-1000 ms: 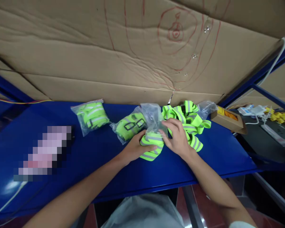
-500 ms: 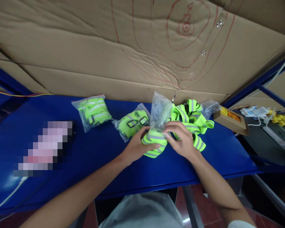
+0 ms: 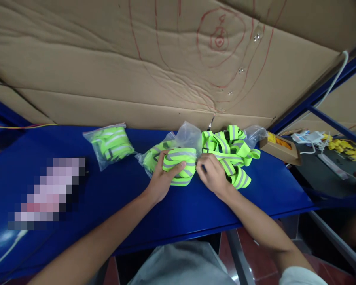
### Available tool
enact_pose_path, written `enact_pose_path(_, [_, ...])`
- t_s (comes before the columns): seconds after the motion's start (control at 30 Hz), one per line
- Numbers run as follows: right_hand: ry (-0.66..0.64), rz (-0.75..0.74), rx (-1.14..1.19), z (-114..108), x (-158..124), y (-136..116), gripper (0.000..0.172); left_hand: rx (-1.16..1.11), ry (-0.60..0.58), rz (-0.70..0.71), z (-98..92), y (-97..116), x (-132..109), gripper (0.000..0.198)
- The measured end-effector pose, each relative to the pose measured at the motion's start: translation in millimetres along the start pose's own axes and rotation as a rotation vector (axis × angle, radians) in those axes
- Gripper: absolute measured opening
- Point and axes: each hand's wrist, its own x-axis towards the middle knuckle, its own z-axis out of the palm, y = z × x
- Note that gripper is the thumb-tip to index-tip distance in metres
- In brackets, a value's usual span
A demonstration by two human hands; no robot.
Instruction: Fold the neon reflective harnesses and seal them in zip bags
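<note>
While left hand (image 3: pixel 162 180) holds bundle (image 3: pixel 182 158), bagged straps (image 3: pixel 150 157) sit behind.

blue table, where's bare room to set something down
Bare blue table shows between the pixelated item, left bagged straps and left forearm, and between loose straps, carton and front edge. It's crowded around the left hand, right hand and strap bundle.

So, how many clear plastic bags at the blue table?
4: leftmost bag, second bag behind left hand, third bag beyond the green striped strap roll, crumpled bag beside the brown cardboard box; more may be hidden.
</note>
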Motion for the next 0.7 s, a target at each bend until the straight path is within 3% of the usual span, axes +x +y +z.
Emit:
enact_pose_path(0.13, [0.071, -0.048, 0.098, 0, -2, -2, 0.020, 0.184, -0.020, 0.089, -5.6, 1, 0, 0.055])
enact_pose_path(0.27, [-0.142, 0.112, 0.266, -17, 2, 5, 0.020, 0.679, -0.009, 0.460, -17.4, 4, -5, 0.049])
enact_pose_path(0.37, [-0.170, 0.164, 0.286, -30, 7, 5, 0.030, 0.954, -0.029, 0.604, -25.0, 4, -6, 0.046])
enact_pose_path(0.53, [-0.099, -0.040, 0.124, -26, 7, -7, 0.033, 1.042, -0.028, 0.715, -28.2, -1, -3, 0.044])
enact_pose_path(0.7, [-0.044, -0.064, 0.141, -13, 1, -15, 0.032, 0.984, 0.042, 0.685, -24.3, 1, -2, 0.050])
